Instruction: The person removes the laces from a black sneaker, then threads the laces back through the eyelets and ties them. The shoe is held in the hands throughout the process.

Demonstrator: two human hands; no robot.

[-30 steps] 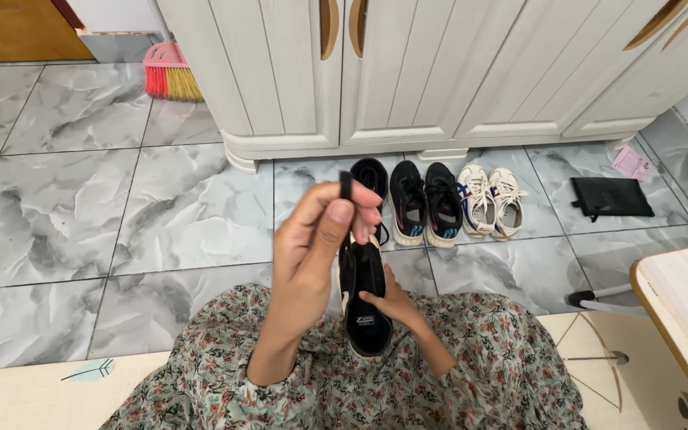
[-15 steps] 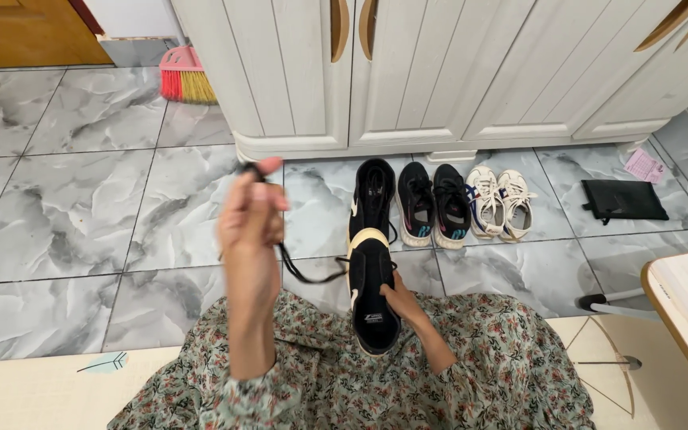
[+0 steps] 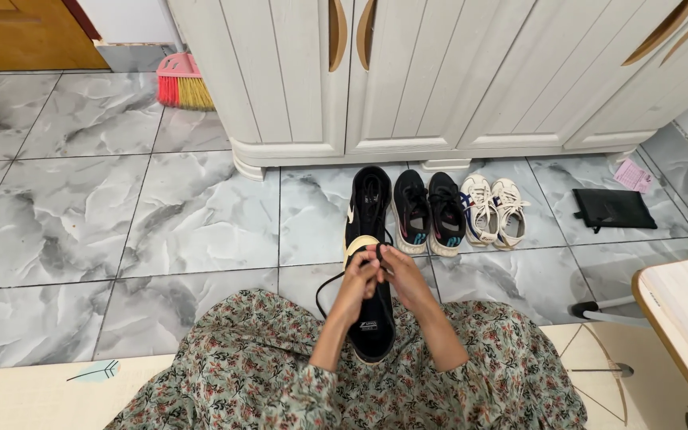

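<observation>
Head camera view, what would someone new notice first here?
Both hands, left hand and right hand, meet at the front of a black shoe resting on a floral lap, a black lace looping off to its left. Beyond it, more shoes line the white cabinet base.

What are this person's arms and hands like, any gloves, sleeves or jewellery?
Both hands are bare: the left hand and right hand wear no gloves, and no rings, watch or bracelets show. The forearms are uncovered. The left arm emerges from a loose sleeve of grey-green fabric printed with small red and dark flowers, matching the garment over the lap.
</observation>
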